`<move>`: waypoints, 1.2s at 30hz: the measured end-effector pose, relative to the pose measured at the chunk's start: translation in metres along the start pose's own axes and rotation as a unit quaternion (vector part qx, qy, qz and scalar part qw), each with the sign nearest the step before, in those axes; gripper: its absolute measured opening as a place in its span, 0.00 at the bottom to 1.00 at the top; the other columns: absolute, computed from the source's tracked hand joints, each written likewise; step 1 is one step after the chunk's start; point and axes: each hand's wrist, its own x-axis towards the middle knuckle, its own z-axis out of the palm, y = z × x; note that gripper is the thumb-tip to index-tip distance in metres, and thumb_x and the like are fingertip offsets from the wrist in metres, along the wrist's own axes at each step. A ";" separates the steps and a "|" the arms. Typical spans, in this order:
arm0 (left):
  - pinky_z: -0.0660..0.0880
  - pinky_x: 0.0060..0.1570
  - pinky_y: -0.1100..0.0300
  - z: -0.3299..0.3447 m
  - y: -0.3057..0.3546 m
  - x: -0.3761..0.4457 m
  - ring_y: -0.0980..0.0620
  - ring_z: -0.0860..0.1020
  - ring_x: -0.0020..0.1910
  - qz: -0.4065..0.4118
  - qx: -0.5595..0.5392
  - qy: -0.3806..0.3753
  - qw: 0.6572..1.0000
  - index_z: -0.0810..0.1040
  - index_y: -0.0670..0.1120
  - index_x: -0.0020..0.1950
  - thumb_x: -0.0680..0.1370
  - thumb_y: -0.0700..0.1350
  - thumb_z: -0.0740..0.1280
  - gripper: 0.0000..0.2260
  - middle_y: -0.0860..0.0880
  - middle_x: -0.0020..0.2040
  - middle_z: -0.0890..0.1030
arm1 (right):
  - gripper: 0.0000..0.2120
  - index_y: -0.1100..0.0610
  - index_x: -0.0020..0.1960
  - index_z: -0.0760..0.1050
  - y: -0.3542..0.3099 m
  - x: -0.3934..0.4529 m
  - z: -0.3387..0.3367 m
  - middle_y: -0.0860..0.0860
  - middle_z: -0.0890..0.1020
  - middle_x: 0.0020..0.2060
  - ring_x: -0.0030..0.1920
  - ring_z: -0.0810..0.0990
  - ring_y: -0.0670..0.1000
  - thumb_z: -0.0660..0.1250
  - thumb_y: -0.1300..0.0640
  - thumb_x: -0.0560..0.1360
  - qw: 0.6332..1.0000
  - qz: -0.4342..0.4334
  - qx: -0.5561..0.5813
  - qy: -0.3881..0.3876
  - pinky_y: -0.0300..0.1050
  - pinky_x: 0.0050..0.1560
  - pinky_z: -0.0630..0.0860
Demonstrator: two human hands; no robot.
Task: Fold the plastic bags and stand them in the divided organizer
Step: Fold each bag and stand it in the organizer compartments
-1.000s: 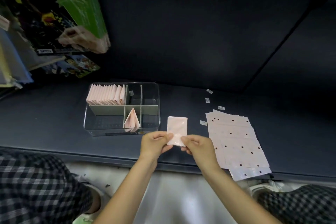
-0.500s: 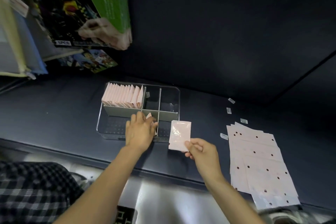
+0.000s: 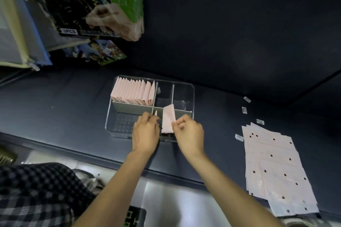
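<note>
A clear divided organizer (image 3: 191, 96) sits on the dark surface. Its back left compartment holds a row of several folded pink bags (image 3: 132, 91) standing upright. My right hand (image 3: 188, 134) pinches a folded pink bag (image 3: 168, 120) and holds it upright over the front middle compartment. My left hand (image 3: 146, 131) rests at the same compartment, its fingers against folded bags standing there; only a pink tip (image 3: 156, 113) of them shows, the rest is hidden by the hand. A stack of flat unfolded pink bags (image 3: 275, 167) with dark holes lies to the right.
Small white strips (image 3: 244, 110) lie scattered between the organizer and the flat stack. Colourful boxes and packets (image 3: 88, 5) lean at the back left. The surface's front edge runs just below my wrists; checked trouser legs (image 3: 36, 193) show at bottom left.
My right hand has carried the folded bag left and forward to the organizer's front middle compartment. My left hand stays on the bags standing there. The camera has swung closer.
</note>
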 end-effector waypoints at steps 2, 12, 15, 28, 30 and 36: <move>0.74 0.48 0.48 -0.002 -0.001 -0.002 0.43 0.75 0.48 -0.037 -0.050 0.004 0.998 0.79 0.42 0.56 0.77 0.39 0.64 0.09 0.44 0.53 0.73 | 0.06 0.56 0.43 0.74 -0.008 0.004 0.008 0.53 0.84 0.39 0.44 0.80 0.57 0.63 0.54 0.76 0.996 -0.018 -0.087 -0.007 0.47 0.44 0.75; 0.76 0.47 0.48 -0.003 -0.009 0.001 0.43 0.78 0.45 -0.066 -0.106 0.004 0.992 0.79 0.45 0.58 0.77 0.40 0.66 0.11 0.46 0.53 0.74 | 0.05 0.57 0.46 0.75 -0.014 0.007 0.014 0.55 0.82 0.43 0.45 0.80 0.61 0.61 0.56 0.74 0.987 -0.009 -0.158 -0.017 0.46 0.39 0.72; 0.76 0.47 0.49 -0.003 -0.009 0.000 0.45 0.78 0.45 -0.074 -0.112 0.009 0.991 0.79 0.45 0.58 0.77 0.40 0.66 0.11 0.47 0.52 0.75 | 0.05 0.57 0.45 0.74 -0.010 0.005 0.011 0.55 0.82 0.41 0.44 0.80 0.61 0.62 0.56 0.74 0.986 -0.015 -0.166 -0.015 0.45 0.38 0.70; 0.74 0.44 0.52 -0.002 -0.011 -0.003 0.45 0.78 0.45 -0.060 -0.148 0.038 0.986 0.79 0.46 0.57 0.79 0.43 0.63 0.09 0.47 0.52 0.75 | 0.12 0.53 0.48 0.80 -0.017 0.009 0.049 0.58 0.83 0.47 0.50 0.80 0.62 0.60 0.50 0.78 0.981 -0.010 -0.177 -0.073 0.47 0.43 0.73; 0.71 0.42 0.58 -0.002 -0.011 -0.004 0.48 0.77 0.44 -0.050 -0.152 0.040 0.986 0.80 0.47 0.55 0.79 0.44 0.63 0.09 0.49 0.51 0.74 | 0.13 0.53 0.49 0.80 -0.015 0.007 0.054 0.58 0.82 0.48 0.51 0.80 0.62 0.58 0.51 0.78 0.981 -0.016 -0.175 -0.080 0.48 0.42 0.73; 0.67 0.41 0.57 -0.001 -0.014 -0.002 0.44 0.75 0.47 -0.029 -0.067 0.020 0.997 0.80 0.40 0.50 0.81 0.48 0.60 0.14 0.45 0.52 0.74 | 0.13 0.49 0.51 0.80 -0.002 -0.003 0.043 0.55 0.83 0.46 0.50 0.80 0.61 0.58 0.48 0.79 0.983 -0.061 -0.148 -0.093 0.49 0.44 0.75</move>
